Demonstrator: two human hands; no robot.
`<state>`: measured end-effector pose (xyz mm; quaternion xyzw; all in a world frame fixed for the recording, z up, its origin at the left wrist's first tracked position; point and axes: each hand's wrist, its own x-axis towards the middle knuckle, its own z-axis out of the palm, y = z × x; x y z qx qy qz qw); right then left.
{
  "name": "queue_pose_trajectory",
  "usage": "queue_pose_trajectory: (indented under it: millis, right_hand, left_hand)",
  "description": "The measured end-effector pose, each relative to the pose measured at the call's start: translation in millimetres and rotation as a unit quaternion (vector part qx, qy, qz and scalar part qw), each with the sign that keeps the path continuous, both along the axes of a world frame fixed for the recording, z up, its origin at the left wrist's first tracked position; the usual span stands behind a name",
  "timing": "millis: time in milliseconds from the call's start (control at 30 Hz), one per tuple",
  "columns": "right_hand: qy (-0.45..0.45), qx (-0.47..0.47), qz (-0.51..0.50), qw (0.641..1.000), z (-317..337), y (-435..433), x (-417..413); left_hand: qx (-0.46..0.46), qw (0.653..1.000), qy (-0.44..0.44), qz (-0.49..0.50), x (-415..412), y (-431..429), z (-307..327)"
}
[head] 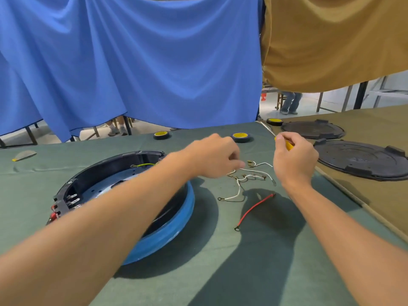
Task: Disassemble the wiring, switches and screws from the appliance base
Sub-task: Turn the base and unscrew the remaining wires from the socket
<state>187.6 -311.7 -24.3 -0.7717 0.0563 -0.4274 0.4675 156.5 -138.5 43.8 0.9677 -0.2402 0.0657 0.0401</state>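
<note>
A blue cloth (132, 62) hung behind the green-covered bench (220, 272), beyond the left grip (215, 159). An ochre cloth (331, 40) hung beyond the right grip (294, 159). Beneath them showed pale floor (309, 106), dark table legs (361, 93) and a seated person's legs (291, 102).

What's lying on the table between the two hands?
Loose white wires with metal ends lie between the left hand and the right hand, which holds a yellow screwdriver. The head view shows it.

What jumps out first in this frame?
The open appliance base, blue-rimmed, lies left of centre under the left forearm. Right of it, the left hand pinches loose white wires; the right hand grips a yellow-handled screwdriver. A red wire lies nearer.
</note>
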Motion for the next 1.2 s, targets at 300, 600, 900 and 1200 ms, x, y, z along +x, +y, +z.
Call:
queue_pose_trajectory:
  millis: [300,600,900,1200]
  right_hand:
    - [-0.045,-0.089,0.162,0.982,21.9,49.8,-32.9]
    - [-0.038,-0.217,0.281,0.934,19.3,91.5,-71.8]
    - [-0.047,-0.284,0.283,0.915,19.3,102.6,-80.4]
    - [-0.051,-0.3,0.276,0.912,20.2,112.8,-82.0]
  left_hand:
    - [-0.058,0.988,-0.04,0.135,-3.2,118.7,23.4]
    - [-0.085,0.985,0.038,0.144,-10.1,151.1,-4.7]
    - [-0.143,0.97,0.042,0.19,-4.6,157.6,-4.3]
    - [-0.251,0.948,0.076,0.18,7.3,151.8,-22.7]
